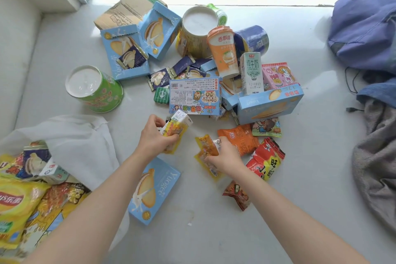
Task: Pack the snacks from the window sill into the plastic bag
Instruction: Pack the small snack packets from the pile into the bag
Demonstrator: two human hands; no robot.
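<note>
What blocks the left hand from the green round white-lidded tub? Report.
Likely reachable, yes: the green tub lies apart on bare sill, though the left hand grips yellow snack packets.

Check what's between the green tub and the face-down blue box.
Head view: a small green packet next to the box; bare sill from there to the tub.

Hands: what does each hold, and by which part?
Left hand grips a yellow packet and white carton by their near ends; right hand grips yellow packets by their right edge.
</note>
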